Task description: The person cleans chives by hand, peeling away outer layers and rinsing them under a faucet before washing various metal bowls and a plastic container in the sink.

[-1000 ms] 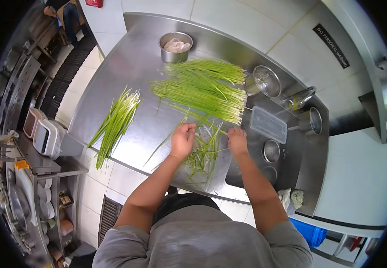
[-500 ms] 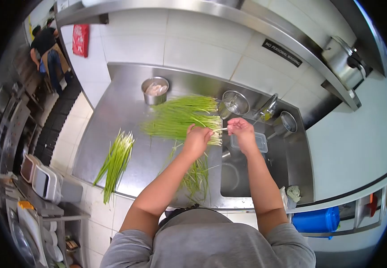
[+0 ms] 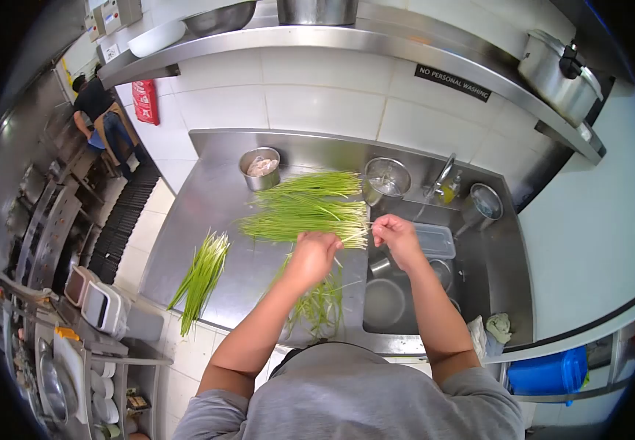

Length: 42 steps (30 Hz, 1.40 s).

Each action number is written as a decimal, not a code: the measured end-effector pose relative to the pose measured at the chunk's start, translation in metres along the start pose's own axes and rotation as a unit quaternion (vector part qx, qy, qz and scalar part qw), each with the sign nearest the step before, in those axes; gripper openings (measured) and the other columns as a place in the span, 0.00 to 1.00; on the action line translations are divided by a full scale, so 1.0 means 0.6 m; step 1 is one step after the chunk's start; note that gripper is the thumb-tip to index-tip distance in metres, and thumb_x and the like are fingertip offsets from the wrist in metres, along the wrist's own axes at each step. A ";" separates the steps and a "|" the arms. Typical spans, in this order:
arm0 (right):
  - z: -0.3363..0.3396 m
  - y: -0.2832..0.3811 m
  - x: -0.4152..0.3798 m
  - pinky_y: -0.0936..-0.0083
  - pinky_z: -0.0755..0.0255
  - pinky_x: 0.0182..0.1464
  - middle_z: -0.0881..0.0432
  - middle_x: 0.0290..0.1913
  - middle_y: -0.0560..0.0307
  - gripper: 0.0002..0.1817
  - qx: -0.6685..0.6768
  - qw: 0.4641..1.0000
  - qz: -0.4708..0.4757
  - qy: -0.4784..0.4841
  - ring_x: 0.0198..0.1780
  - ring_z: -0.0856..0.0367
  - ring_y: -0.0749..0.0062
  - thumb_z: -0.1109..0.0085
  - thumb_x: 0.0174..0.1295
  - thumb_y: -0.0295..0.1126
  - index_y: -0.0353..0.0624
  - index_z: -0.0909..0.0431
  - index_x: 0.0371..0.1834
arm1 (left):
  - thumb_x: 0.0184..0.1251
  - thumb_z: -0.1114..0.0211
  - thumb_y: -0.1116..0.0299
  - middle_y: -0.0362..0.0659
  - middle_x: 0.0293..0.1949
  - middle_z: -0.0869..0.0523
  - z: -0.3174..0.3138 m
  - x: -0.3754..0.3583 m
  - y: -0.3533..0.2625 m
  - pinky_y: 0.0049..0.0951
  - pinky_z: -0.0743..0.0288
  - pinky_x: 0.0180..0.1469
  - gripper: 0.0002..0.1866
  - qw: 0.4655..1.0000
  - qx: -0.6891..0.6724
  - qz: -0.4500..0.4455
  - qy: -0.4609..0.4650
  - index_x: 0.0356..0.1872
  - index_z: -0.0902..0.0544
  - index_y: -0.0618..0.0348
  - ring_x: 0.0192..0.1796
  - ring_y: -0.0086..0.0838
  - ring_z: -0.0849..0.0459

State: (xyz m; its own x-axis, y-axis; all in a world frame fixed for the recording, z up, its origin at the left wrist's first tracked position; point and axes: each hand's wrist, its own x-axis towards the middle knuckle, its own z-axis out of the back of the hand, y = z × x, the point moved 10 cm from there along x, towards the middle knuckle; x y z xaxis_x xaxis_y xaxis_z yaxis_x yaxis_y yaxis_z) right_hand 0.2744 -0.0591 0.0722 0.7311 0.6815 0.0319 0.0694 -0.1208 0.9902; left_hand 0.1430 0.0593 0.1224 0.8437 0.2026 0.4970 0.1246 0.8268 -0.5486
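Observation:
A broad bundle of green spring onions [image 3: 295,220] lies on the steel counter [image 3: 185,191], white ends toward the sink. My left hand [image 3: 313,257] is closed at the bundle's near edge, pinching a spring onion whose pale end points right. Above the sink's left rim, my right hand [image 3: 398,238] is closed in a pinch; what its fingertips hold, if anything, is too small to make out. Apart on the left sits a smaller bunch of spring onions [image 3: 201,279], and loose green trimmings [image 3: 319,308] lie under my left forearm.
Behind the bundle stand a metal pot with pale contents [image 3: 261,169] and a steel container [image 3: 386,180]. The sink [image 3: 479,286] holds a clear plastic tub [image 3: 433,240] and metal vessels, below a faucet [image 3: 442,174]. A person [image 3: 104,117] stands far left.
My head view has tilted up, showing more of the shelf. My hands have drawn apart; the pale stalk that stretched between them now extends only from my left hand.

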 end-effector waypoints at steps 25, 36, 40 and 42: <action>-0.005 -0.118 -0.028 0.85 0.36 0.26 0.24 0.22 0.65 0.06 0.247 0.963 -0.086 0.056 0.21 0.31 0.84 0.39 0.58 0.28 0.42 0.23 0.25 | 0.65 0.46 0.70 0.34 0.23 0.26 -0.152 -0.092 0.034 0.19 0.37 0.32 0.08 0.903 -0.237 0.335 0.125 0.33 0.20 0.62 0.27 0.17 0.32; -0.108 -0.145 -0.021 0.75 0.27 0.48 0.21 0.46 0.53 0.20 0.021 0.981 -0.026 0.190 0.44 0.23 0.74 0.38 0.55 0.29 0.40 0.25 0.52 | 0.67 0.43 0.72 0.46 0.35 0.15 -0.064 -0.082 0.076 0.22 0.28 0.40 0.08 0.901 -0.288 0.302 -0.119 0.41 0.23 0.67 0.35 0.23 0.20; -0.142 -0.154 -0.022 0.76 0.27 0.41 0.18 0.37 0.54 0.16 0.070 0.983 -0.026 0.165 0.37 0.20 0.74 0.41 0.60 0.32 0.36 0.24 0.49 | 0.67 0.42 0.71 0.44 0.37 0.16 -0.002 -0.057 0.069 0.21 0.28 0.39 0.06 0.866 -0.341 0.266 -0.250 0.39 0.23 0.62 0.37 0.22 0.21; -0.131 -0.148 -0.022 0.76 0.28 0.37 0.17 0.33 0.55 0.13 0.037 0.989 -0.010 0.145 0.34 0.20 0.74 0.42 0.61 0.30 0.35 0.23 0.46 | 0.67 0.42 0.69 0.44 0.38 0.16 0.044 -0.062 0.096 0.21 0.28 0.37 0.05 0.838 -0.374 0.254 -0.306 0.39 0.25 0.59 0.38 0.23 0.20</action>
State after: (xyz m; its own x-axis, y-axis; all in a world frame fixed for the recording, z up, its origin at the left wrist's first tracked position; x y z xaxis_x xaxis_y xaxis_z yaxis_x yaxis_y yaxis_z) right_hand 0.2053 -0.0006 -0.0052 0.5049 0.8611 0.0601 0.1392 -0.1499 0.9788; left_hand 0.1049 0.1131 0.0901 0.4902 0.8486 0.1987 0.3161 0.0394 -0.9479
